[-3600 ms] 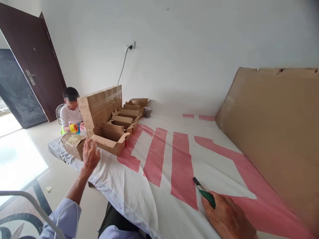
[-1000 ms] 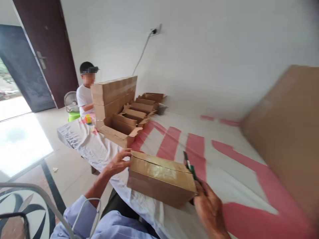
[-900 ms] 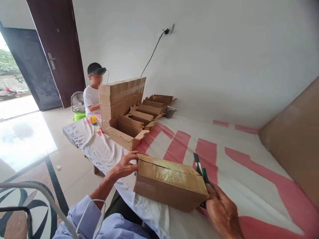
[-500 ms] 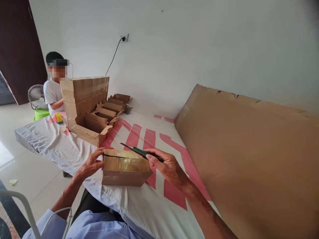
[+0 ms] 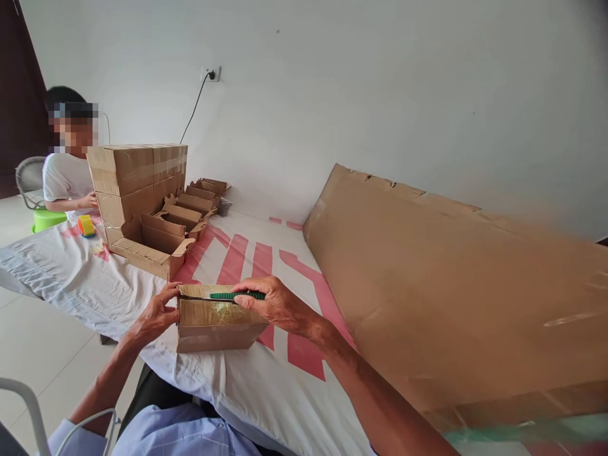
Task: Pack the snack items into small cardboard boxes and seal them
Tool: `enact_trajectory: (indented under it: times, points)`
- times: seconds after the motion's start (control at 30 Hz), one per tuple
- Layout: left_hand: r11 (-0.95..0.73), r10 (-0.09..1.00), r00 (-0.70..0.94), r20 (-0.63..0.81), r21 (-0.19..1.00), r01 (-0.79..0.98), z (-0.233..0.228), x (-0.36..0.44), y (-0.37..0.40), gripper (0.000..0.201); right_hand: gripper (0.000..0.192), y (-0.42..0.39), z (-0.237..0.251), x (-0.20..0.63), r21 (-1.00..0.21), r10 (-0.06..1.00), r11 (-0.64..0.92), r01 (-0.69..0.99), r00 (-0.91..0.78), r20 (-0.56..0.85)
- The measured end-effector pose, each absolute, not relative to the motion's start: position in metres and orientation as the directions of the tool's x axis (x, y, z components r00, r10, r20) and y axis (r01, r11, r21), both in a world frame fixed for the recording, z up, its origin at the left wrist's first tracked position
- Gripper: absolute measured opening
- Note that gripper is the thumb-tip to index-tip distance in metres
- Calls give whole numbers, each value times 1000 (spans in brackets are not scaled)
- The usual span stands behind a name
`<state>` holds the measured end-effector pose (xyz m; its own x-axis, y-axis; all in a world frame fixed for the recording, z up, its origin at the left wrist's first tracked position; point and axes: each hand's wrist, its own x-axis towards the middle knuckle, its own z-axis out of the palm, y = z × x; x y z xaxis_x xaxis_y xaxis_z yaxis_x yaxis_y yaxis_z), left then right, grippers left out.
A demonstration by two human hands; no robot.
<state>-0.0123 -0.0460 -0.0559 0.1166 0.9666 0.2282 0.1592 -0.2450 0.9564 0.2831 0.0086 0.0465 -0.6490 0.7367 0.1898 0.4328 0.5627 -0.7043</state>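
Observation:
A small taped cardboard box point(image 5: 213, 326) lies on the white and pink cloth point(image 5: 247, 253) in front of me. My left hand point(image 5: 154, 313) presses against the box's left end and steadies it. My right hand point(image 5: 273, 304) grips a green-handled utility knife point(image 5: 235, 296), laid flat along the box's top edge with the blade pointing left toward the left hand.
Stacked closed cartons point(image 5: 137, 168) and several open empty boxes point(image 5: 156, 244) stand at the far left. A seated person point(image 5: 66, 180) works behind them beside a yellow tape roll point(image 5: 86, 225). A large cardboard sheet point(image 5: 451, 278) leans against the wall on the right.
My left hand pulled the box from the far pile to in front of me. My right hand lifted the knife off the cloth and brought it down onto the box's top edge.

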Motion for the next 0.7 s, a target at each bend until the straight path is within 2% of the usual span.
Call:
enact_trajectory:
  times: [0.27, 0.53, 0.7]
  points:
    - [-211, 975, 105, 194, 957, 199, -49, -12, -47, 43, 28, 8, 65, 271, -607, 710, 608, 512, -692, 127]
    - [-236, 969, 107, 221, 958, 161, -47, -11, -45, 38, 26, 5, 85, 261, -339, 760, 618, 709, -649, 28]
    - [-250, 968, 65, 242, 952, 177, -51, -11, -41, 36, 30, 19, 79, 254, -297, 713, 683, 667, -697, 74]
